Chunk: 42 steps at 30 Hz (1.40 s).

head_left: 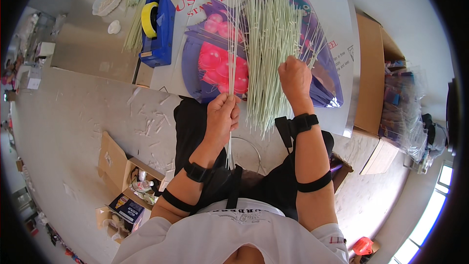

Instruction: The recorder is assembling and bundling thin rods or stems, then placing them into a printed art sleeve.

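white shirt (205,232) fills the bottom of the view, with the person's dark trousers (188,122) beyond it and a black strap (198,172) at each wrist. the left hand (223,113) is closed around a thin bunch (233,54) of long pale green sticks, thumb uppermost; their lower ends run down past the fist toward the lap, and their upper ends reach across the pink balls printed on a purple sheet (191,71). the right hand (296,79) is curled into a fist at the right edge of a big pile (271,54) of the same sticks; whether it pinches any of them cannot be made out. a few sticks fan out just above it. the pile lies on the purple sheet, to the right of the bunch, and the sheet lies on a white board (346,34) with red lettering.

left of the board, a blue tape dispenser (163,34) with a yellow roll stands beside more sticks (138,12). a white bowl (107,1) sits farther left on the metal tabletop (80,39). at right is a cardboard box (369,73), with clear plastic bags (408,112) beside it. on the floor (73,122) at left are white scraps (154,126) and an unfolded carton (115,159).
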### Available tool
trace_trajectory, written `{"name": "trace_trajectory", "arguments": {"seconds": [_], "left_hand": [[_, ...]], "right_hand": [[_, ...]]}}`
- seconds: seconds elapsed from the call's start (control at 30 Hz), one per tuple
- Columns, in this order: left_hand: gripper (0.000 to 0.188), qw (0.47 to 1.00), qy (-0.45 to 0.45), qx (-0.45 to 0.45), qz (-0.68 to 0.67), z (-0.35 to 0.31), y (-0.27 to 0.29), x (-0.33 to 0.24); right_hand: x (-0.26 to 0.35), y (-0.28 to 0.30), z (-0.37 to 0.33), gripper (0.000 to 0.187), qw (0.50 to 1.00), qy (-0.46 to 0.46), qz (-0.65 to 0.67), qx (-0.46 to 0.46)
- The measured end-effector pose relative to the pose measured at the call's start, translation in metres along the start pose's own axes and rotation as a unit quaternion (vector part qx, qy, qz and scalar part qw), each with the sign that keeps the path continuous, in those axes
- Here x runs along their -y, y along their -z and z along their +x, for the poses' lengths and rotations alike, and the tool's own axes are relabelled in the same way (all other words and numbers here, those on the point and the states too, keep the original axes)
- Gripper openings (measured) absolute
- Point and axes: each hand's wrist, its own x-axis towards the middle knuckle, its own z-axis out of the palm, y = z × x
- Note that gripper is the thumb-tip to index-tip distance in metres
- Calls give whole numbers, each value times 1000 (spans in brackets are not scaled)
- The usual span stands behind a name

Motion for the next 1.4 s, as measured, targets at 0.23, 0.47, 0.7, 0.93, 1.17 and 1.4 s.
{"name": "trace_trajectory", "arguments": {"seconds": [0.23, 0.47, 0.7, 0.93, 1.17, 1.4], "left_hand": [[19, 1000, -1, -10, -4, 3, 1, -1], [19, 1000, -11, -5, 3, 2, 0, 0], [20, 1000, -8, 1, 3, 2, -2, -1], [21, 996, -75, -1, 49, 7, -10, 1], [24, 993, -107, 17, 40, 8, -32, -8], [23, 985, -111, -11, 134, -6, -39, -17]], "right_hand": [[-21, -8, -4, 22, 995, 24, 67, 64], [-15, 10, -5, 22, 871, -93, 434, 209], [-2, 20, -24, 13, 786, -135, 575, 183], [10, 16, -50, 10, 770, -124, 612, 132], [33, 16, -71, 7, 736, -129, 652, 129], [55, 24, -82, 6, 667, -132, 720, 138]]}}
